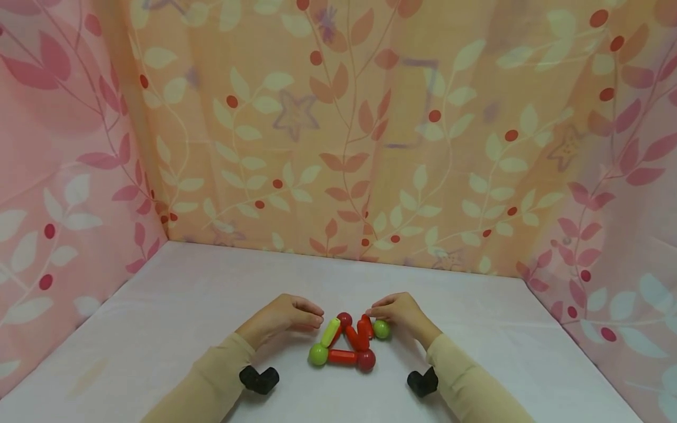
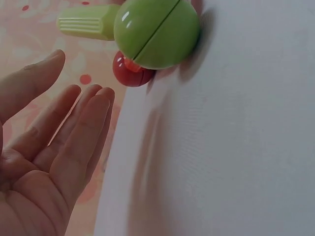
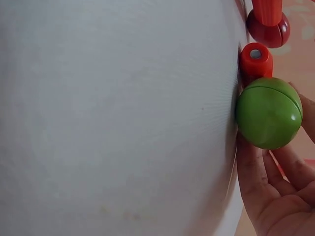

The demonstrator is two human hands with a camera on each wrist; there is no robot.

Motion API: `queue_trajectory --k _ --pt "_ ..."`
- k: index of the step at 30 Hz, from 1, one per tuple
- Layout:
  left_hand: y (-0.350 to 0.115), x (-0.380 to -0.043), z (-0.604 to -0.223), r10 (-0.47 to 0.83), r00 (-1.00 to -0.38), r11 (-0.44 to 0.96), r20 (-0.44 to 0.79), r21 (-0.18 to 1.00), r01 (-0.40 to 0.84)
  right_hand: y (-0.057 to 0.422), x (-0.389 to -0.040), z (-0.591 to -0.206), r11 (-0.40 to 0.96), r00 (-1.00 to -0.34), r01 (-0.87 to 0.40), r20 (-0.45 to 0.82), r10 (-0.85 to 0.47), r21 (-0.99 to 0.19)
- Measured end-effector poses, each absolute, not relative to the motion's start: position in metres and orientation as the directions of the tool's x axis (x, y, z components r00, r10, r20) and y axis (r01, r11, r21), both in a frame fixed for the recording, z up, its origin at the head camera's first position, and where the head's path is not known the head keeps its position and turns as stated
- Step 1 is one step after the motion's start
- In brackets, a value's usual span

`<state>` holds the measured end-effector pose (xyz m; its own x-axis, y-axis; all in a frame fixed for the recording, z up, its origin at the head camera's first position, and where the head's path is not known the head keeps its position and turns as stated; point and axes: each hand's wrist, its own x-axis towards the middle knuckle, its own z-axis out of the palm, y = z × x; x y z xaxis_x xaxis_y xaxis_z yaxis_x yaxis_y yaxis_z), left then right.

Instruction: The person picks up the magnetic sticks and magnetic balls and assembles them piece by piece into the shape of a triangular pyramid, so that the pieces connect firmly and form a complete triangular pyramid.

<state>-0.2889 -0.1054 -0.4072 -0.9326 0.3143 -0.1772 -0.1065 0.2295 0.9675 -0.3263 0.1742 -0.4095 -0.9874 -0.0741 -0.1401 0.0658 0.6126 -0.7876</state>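
Observation:
Green and red toy balls and short rods form a small figure on the table. At its left corner sits a green ball (image 1: pixel 318 355) with a yellow-green rod (image 1: pixel 331 333). A red rod (image 1: pixel 342 356) leads to a red ball (image 1: pixel 367 360) at the front; a second red ball (image 2: pixel 133 71) is behind. My left hand (image 1: pixel 285 316) hovers beside the figure, thumb apart from the fingers, holding nothing. My right hand (image 1: pixel 403 312) has its fingertips right at a red rod (image 3: pixel 256 61) and another green ball (image 3: pixel 269 114). That ball hides the fingertips; I cannot tell whether they pinch.
A white cloth covers the table (image 1: pixel 222 276). Patterned curtains (image 1: pixel 338 147) hang behind it and at both sides. A black wrist camera (image 1: pixel 259 380) sits by the left sleeve, another black one (image 1: pixel 423 382) by the right sleeve.

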Motion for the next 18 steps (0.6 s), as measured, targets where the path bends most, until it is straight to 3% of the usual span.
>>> queue_trajectory --k 18 --pt "-0.095 -0.277 -0.399 0.355 -0.924 0.279 -0.139 0.96 -0.037 0.166 -0.328 -0.405 0.679 -0.976 0.064 -0.188 -0.111 -0.731"
